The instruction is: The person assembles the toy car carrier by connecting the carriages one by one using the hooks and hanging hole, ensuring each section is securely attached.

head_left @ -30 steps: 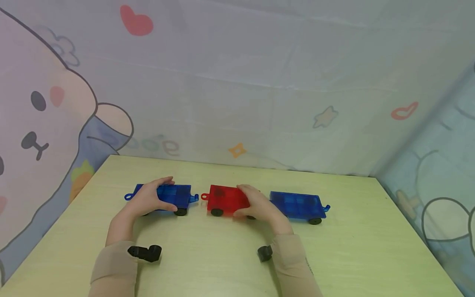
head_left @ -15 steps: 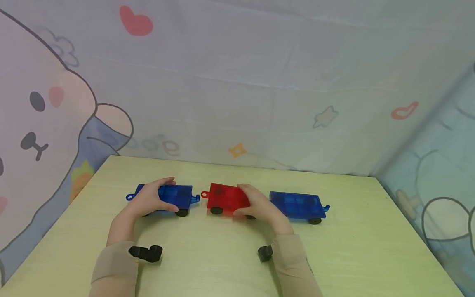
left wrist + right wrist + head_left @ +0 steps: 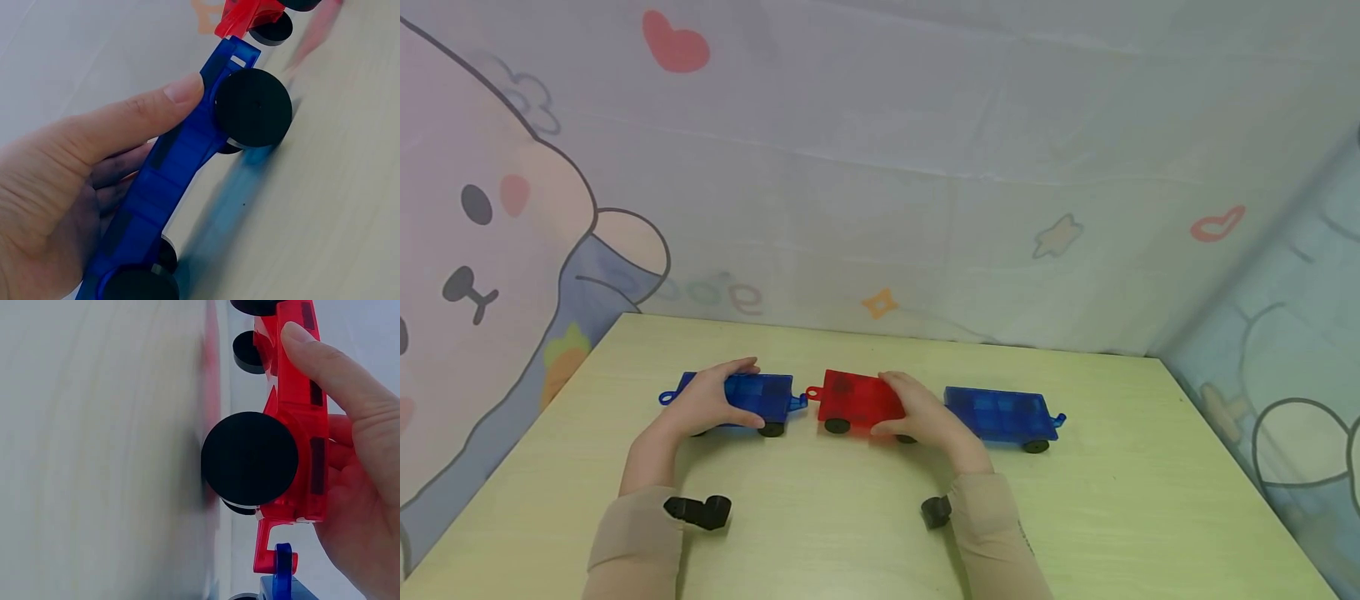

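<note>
A translucent blue toy train car [image 3: 767, 396] with black wheels is gripped by my left hand [image 3: 700, 403], its thumb along the near side in the left wrist view. The blue hook [image 3: 799, 403] at its right end lies right at the red loop [image 3: 813, 393] of a red toy train car [image 3: 853, 398]. My right hand [image 3: 928, 421] holds that red car by its right part, its left end slightly raised. In the right wrist view, the red hook [image 3: 266, 560] passes through the blue loop [image 3: 284, 565] of a second blue car [image 3: 1000, 413] to the right.
The cars line up across the back half of a pale wooden table [image 3: 820, 517]. Behind stands a printed cloth backdrop [image 3: 880, 167], right past the table's back edge. Small black cameras [image 3: 703, 512] sit on both wrists.
My left hand has moved the left blue car slightly to the right, its hook now up to the red loop. The red car's left end has risen a little.
</note>
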